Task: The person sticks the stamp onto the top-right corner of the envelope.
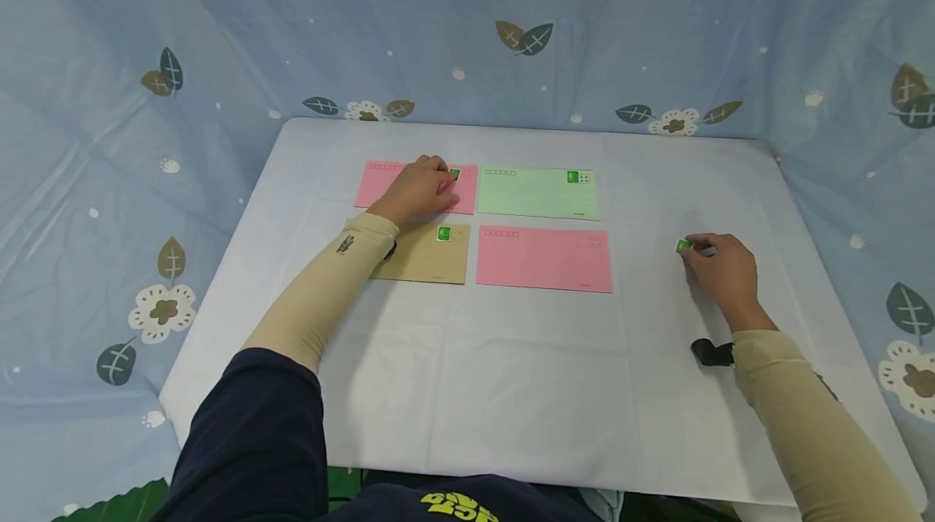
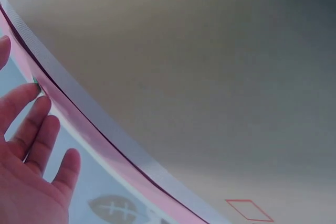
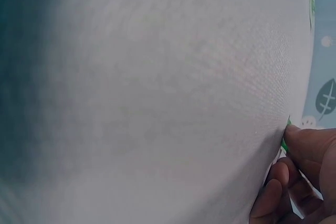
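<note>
In the head view, my left hand (image 1: 418, 189) lies over the back-left pink envelope (image 1: 368, 185), hiding much of it. Its fingertips touch a small green stamp (image 1: 456, 173) at the envelope's upper right corner. The left wrist view shows these fingers fairly straight, one tip on the stamp's edge (image 2: 36, 83). Off to the right, my right hand (image 1: 726, 272) pinches another green stamp (image 1: 682, 246) between thumb and finger, low over the white table (image 1: 526, 376). That stamp (image 3: 285, 142) is partly covered by the thumb in the right wrist view.
A light green envelope (image 1: 536, 193) and a tan envelope (image 1: 420, 258) each bear a green stamp at upper right. The front-right pink envelope (image 1: 544, 260) has only printed boxes there. Patterned blue cloth (image 1: 453, 35) hangs behind the table.
</note>
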Motion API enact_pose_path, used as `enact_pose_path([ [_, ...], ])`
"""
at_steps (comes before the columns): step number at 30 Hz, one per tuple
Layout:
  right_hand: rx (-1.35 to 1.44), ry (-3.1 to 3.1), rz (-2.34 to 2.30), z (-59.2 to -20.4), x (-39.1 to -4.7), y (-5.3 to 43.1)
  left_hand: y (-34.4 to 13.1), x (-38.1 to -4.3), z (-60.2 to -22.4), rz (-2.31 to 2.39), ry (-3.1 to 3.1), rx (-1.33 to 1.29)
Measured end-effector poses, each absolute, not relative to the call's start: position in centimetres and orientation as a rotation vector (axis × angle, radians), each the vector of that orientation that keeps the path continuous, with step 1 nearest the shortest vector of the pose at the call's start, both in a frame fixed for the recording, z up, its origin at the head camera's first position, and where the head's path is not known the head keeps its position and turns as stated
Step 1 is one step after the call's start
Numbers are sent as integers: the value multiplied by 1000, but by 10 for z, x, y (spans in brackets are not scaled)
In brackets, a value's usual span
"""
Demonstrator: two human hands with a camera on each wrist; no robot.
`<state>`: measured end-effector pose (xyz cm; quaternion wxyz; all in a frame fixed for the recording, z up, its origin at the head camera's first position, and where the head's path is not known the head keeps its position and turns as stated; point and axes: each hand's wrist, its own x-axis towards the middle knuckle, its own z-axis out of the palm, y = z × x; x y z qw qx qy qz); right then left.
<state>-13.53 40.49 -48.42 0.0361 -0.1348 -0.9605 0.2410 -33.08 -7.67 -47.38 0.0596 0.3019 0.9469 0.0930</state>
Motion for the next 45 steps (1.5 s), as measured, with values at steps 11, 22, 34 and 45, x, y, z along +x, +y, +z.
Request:
enact_pose_path([
  [11, -399, -2937, 762, -485, -135, 406, -71, -330, -471, 220, 2854, 918],
  [22, -413, -2922, 777, -484, -136, 404, -72, -325, -469, 272, 2860, 900],
  [34, -406, -2905, 791, -483, -132, 403, -77, -317, -469, 416, 2834, 902],
  [45, -463, -2880, 924, -483, -133, 402, -83, -307, -464, 467, 2810, 927],
])
